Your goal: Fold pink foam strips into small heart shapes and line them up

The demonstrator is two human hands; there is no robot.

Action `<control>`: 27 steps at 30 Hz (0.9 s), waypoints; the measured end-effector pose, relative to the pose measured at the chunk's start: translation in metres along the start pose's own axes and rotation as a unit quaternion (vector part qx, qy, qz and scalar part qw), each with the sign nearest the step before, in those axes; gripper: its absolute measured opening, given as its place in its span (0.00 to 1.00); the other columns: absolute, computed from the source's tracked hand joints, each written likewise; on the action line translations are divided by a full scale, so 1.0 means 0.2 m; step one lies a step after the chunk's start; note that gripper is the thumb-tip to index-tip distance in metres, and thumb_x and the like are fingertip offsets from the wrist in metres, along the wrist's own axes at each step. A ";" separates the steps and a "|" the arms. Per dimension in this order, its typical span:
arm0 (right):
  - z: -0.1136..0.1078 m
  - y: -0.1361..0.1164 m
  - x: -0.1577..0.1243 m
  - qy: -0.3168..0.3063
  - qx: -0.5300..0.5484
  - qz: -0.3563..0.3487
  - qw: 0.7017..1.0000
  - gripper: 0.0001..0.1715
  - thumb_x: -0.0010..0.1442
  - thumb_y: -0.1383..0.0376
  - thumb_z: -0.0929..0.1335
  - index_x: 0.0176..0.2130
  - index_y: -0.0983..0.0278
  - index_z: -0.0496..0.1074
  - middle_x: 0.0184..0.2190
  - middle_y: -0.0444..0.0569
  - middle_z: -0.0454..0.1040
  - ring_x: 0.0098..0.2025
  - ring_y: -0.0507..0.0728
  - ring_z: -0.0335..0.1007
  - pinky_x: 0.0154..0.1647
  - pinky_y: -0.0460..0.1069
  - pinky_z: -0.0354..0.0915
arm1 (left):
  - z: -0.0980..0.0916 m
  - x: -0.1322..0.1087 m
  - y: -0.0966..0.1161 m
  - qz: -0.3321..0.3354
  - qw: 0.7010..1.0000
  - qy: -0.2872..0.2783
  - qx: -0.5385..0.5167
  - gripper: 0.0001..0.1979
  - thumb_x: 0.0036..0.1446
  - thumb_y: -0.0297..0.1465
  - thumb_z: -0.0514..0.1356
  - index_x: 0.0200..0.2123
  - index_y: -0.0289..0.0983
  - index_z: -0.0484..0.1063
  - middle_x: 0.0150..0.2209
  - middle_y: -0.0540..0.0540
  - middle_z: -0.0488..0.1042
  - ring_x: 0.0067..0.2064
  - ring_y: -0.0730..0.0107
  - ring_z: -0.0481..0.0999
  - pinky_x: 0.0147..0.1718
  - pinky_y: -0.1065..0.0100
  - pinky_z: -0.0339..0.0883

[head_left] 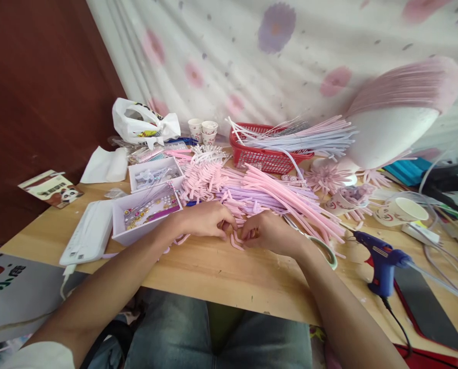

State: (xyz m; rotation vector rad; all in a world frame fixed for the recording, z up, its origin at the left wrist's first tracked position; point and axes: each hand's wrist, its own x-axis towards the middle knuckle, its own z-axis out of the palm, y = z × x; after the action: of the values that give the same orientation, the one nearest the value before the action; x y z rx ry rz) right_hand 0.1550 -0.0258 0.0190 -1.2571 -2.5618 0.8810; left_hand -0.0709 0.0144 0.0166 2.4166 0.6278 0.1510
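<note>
My left hand (204, 219) and my right hand (269, 233) rest close together on the wooden table (221, 277), fingers curled in a pinch around short pink pipe cleaner pieces (236, 240) between them. Just behind my hands lies a big heap of pink and lilac pipe cleaners (259, 192). A pair of scissors (321, 246) lies right beside my right wrist, partly hidden by it.
A white box of stickers and beads (146, 210) and a white power strip (88, 233) sit left. A red basket (265, 154) of pipe cleaners, paper cups (203, 130) and a plastic bag (142, 123) stand behind. A blue glue gun (380, 259) stands right, near a pink-fringed white form (394, 123).
</note>
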 end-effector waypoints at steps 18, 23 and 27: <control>0.00 -0.03 0.00 0.014 -0.093 -0.009 0.996 0.04 0.55 0.66 0.72 0.28 0.61 0.78 0.25 0.46 0.76 0.26 0.52 0.65 0.29 0.46 0.51 | 0.06 0.01 0.00 0.036 0.999 0.005 0.005 0.06 0.56 0.33 0.65 0.32 0.40 0.82 0.27 0.48 0.79 0.28 0.71 0.73 0.28 0.69 0.58; 0.02 -0.03 0.00 0.016 -0.083 -0.025 0.996 0.05 0.56 0.65 0.72 0.29 0.62 0.79 0.26 0.47 0.77 0.27 0.52 0.66 0.29 0.46 0.52 | 0.05 0.01 0.00 0.039 0.999 0.012 0.009 0.05 0.55 0.30 0.65 0.34 0.40 0.83 0.29 0.48 0.80 0.30 0.70 0.74 0.31 0.69 0.59; 0.02 -0.03 0.00 0.010 -0.070 -0.008 0.997 0.04 0.55 0.67 0.72 0.30 0.61 0.79 0.25 0.45 0.77 0.26 0.51 0.66 0.29 0.46 0.52 | 0.04 0.00 0.00 0.013 1.000 0.019 0.001 0.07 0.50 0.28 0.67 0.35 0.39 0.82 0.31 0.47 0.80 0.32 0.69 0.75 0.32 0.70 0.61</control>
State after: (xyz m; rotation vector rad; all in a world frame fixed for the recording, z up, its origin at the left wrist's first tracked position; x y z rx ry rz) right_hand 0.1501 -0.0310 0.0181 -1.2718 -2.6541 0.6921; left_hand -0.0685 0.0104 0.0104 2.4302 0.6133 0.2076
